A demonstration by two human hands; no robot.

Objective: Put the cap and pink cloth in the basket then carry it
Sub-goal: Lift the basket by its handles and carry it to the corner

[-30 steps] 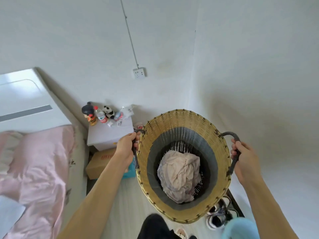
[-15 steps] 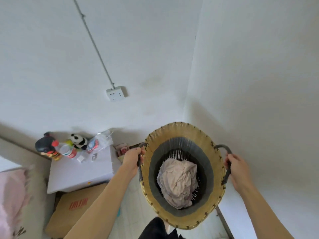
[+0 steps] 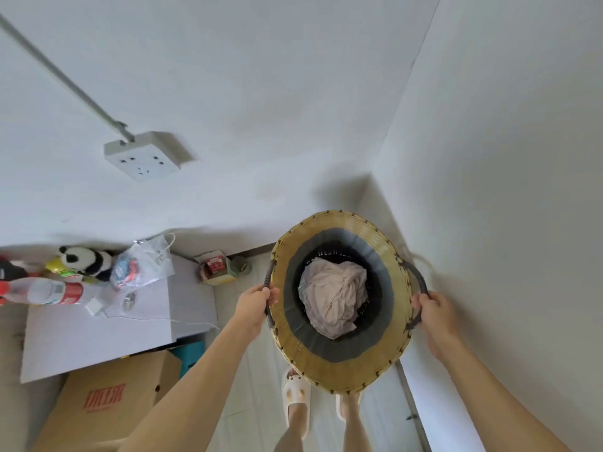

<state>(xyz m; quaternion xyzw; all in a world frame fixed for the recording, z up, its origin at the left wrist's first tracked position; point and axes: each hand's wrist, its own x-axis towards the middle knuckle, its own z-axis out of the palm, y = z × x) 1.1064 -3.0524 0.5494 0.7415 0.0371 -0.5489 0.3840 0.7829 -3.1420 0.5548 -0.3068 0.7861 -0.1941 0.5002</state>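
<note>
While the white bedside table (image 3: 98, 340) at the left carries a plush panda (image 3: 86, 260), a clear plastic bag (image 3: 142, 265) and a red-labelled bottle (image 3: 49, 292), a brown cardboard box (image 3: 107, 399) sits on the floor below it, and white walls meeting in a corner close in ahead and to the right. Held off the floor above two feet in pale slippers (image 3: 295, 391), the round woven yellow basket (image 3: 339, 370) has a dark grey inner band. A crumpled pale pink cloth (image 3: 332, 295) lies inside. The left hand (image 3: 254, 305) and right hand (image 3: 435, 316) each curl tight around a dark loop handle.
</note>
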